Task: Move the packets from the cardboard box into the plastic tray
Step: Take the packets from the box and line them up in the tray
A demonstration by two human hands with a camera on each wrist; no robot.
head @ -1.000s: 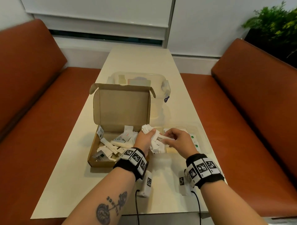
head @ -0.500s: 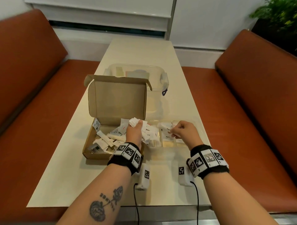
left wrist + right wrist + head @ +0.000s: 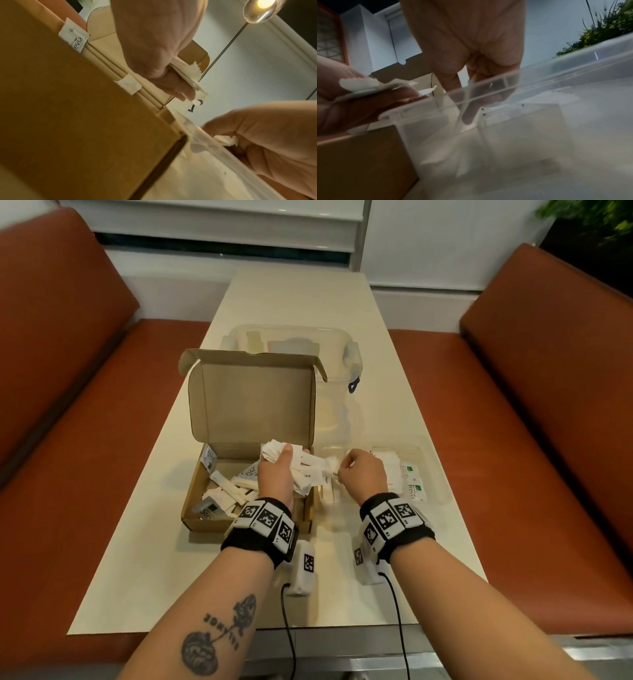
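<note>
A thick bunch of white packets [image 3: 297, 470] is sitting in the left hand [image 3: 276, 478], whose fingers are curling round it above the right side of the cardboard box [image 3: 205, 513]; the bunch is fanning out rightward toward the plastic tray [image 3: 432, 470]. The right hand [image 3: 363, 475] is pinching one packet from that bunch between thumb and fingertips, over the tray's left end. Most printing on the held packets is too small and blurred to read. Loose packets are lying at mixed angles in the box; one at its near left corner is showing "Ste" beside a dark square, one tucked against the far left wall is showing "evia" in the left wrist view, and long stick packets are lying diagonally. In the tray, flat packets are lying in a row, the rightmost ones reading "Stevia" with green marks. The tray's clear walls are hard to trace, and the right wrist view through them is smeared. The box lid is standing upright, hiding part of a clear lidded container [image 3: 349, 350] behind it. Box and tray are sitting side by side near the tabletop's [image 3: 291, 299] near edge.
</note>
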